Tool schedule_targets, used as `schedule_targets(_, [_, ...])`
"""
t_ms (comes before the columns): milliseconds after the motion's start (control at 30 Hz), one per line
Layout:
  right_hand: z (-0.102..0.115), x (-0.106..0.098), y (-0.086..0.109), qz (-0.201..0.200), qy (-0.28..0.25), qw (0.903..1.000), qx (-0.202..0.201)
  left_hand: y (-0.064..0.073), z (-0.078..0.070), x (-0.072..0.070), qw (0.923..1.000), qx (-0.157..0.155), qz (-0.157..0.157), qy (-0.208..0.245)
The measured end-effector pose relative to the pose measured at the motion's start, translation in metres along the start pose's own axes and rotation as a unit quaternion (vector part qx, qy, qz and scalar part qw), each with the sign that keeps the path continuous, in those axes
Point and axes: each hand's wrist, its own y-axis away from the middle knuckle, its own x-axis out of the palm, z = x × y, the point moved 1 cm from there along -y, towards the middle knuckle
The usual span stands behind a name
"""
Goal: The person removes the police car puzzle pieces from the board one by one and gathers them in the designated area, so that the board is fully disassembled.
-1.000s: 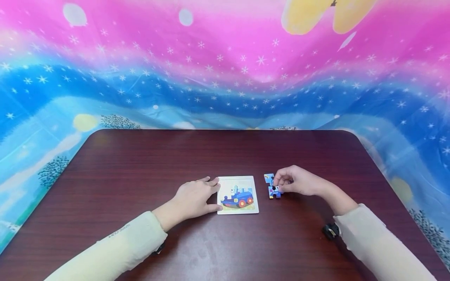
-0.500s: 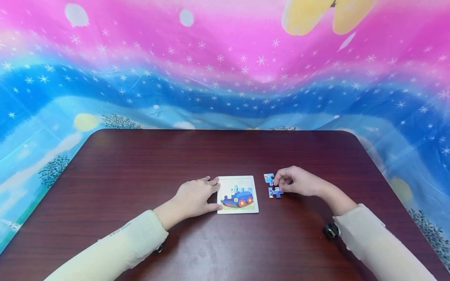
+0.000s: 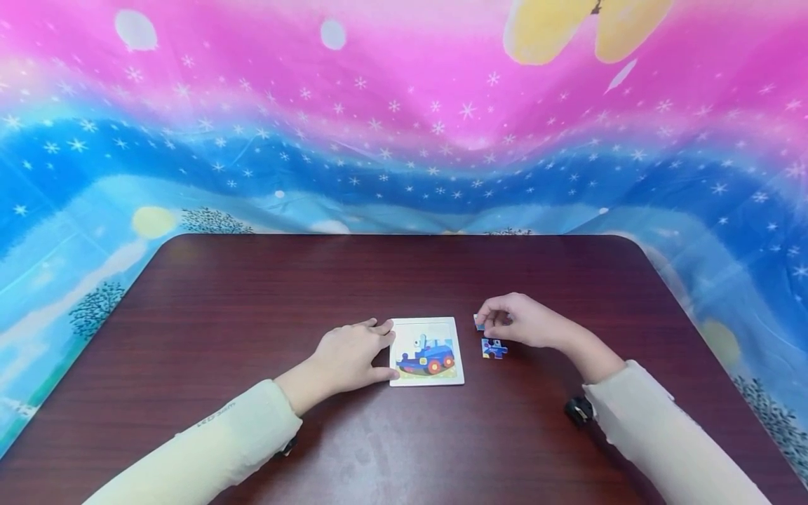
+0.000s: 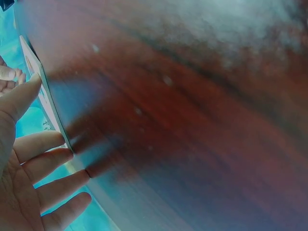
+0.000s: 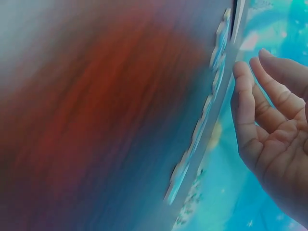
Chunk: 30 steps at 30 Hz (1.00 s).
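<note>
The board [image 3: 421, 320] is lying flat on the table [image 3: 284, 280] in front of the person and is showing a blue vehicle [image 3: 429, 356] with red wheels inside a white frame, the area at its upper left looking pale. The left hand [image 3: 353, 356] is resting against the left edge of the board, its fingers reaching out nearly straight and spreading apart, with the thumb touching that edge near the close corner and the index and middle fingertips touching it farther off. To the right of the board, a little apart from it, the near piece [image 3: 494, 349] is lying flat, and the far piece [image 3: 478, 322] is lying just beyond it, partly hiding beneath the right hand [image 3: 530, 319]. That hand is hovering above the pieces with its fingers bending loosely and gathering toward the thumb; in the right wrist view a gap is showing between the fingertips and the pieces. The left sleeve [image 3: 208, 435] is bearing small dark lettering, the right sleeve [image 3: 669, 428] is covering the other forearm, and a pink and blue cloth [image 3: 404, 126] is hanging behind the table
</note>
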Motion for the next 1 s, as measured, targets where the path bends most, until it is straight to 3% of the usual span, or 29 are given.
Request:
schedule_targets(467, [0.04,0.027,-0.044,0.054,0.01,0.9981,-0.029,-0.001,0.001,0.0,1.0,0.0,-0.006,0.003])
schedule_targets(700, [0.045,0.037,-0.054,0.082,0.026,0.9956,-0.037,-0.001,0.001,0.0,0.9999,-0.002,-0.003,0.012])
schedule_targets(1000, [0.05,0.043,-0.06,0.091,0.051,0.994,-0.033,-0.002,0.002,0.001,0.9999,-0.005,0.0,0.01])
